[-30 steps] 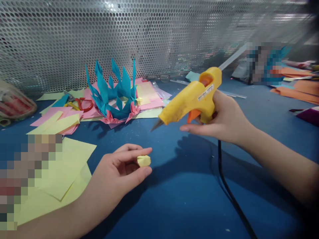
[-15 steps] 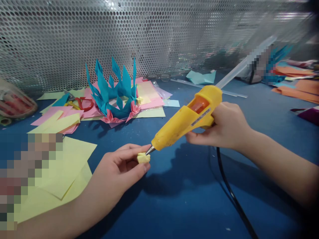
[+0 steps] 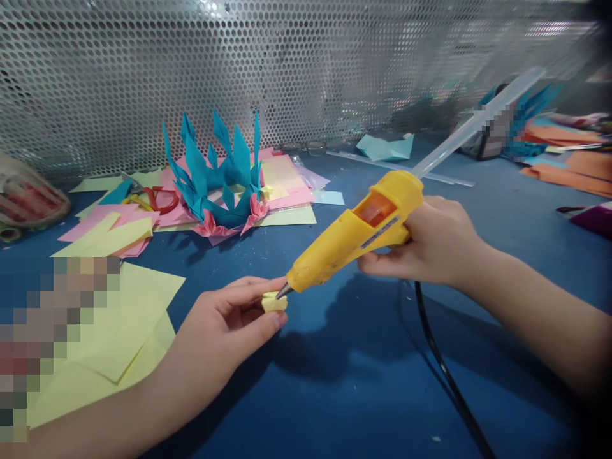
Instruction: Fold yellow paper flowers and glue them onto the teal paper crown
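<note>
Between thumb and fingers, my left hand [image 3: 234, 325] pinches a small folded piece of yellow paper [image 3: 275, 304]. My right hand [image 3: 435, 245] is wrapped round the handle of a yellow glue gun [image 3: 354, 236], which tilts down to the left. Its metal nozzle is at the top of the folded paper; whether glue is coming out I cannot tell. A long clear glue stick [image 3: 478, 121] juts from the back of the gun. Behind my hands stands a blue paper crown [image 3: 227, 207] with pointed spikes and pink folded pieces at its base.
Pink and yellow paper sheets [image 3: 287, 178] lie under and around the crown, with red-handled scissors [image 3: 165, 199] on them. Pale yellow sheets [image 3: 129, 319] lie at left. A black cord [image 3: 440, 357] hangs from the gun. Orange paper [image 3: 574, 169] is at right. A perforated metal panel [image 3: 306, 70] closes the back.
The glue gun's rear has tipped slightly lower and its nozzle has shifted a little left along the folded paper. My left hand has hardly moved.
</note>
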### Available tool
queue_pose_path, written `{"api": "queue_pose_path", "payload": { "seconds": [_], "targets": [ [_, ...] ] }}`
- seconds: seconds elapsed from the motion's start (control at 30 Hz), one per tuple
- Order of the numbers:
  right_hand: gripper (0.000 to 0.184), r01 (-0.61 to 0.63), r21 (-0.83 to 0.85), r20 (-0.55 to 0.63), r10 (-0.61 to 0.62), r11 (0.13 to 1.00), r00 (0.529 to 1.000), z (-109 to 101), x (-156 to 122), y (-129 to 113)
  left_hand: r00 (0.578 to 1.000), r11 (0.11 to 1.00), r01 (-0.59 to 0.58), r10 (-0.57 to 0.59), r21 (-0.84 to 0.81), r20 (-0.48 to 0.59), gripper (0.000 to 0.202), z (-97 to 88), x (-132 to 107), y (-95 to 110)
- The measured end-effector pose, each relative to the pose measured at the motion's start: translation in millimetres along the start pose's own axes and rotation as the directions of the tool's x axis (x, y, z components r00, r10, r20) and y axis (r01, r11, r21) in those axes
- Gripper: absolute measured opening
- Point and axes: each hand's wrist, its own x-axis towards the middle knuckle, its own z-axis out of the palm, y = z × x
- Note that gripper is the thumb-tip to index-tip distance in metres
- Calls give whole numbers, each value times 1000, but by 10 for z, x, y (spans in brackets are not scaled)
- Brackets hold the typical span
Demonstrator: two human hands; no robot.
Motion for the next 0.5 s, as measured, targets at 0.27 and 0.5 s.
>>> {"api": "queue_pose_path", "payload": {
  "seconds": [0.27, 0.5],
  "targets": [
    [9, -7, -2, 4, 7, 1000, 1000, -10, -5, 1, 1000, 1000, 6, -6, -11, 4, 3, 15, 6, 11],
    [9, -6, 10, 7, 6, 1000, 1000, -13, -4, -11, 1000, 1000, 1, -1, -9, 4, 3, 9, 7, 28]
  ]
}}
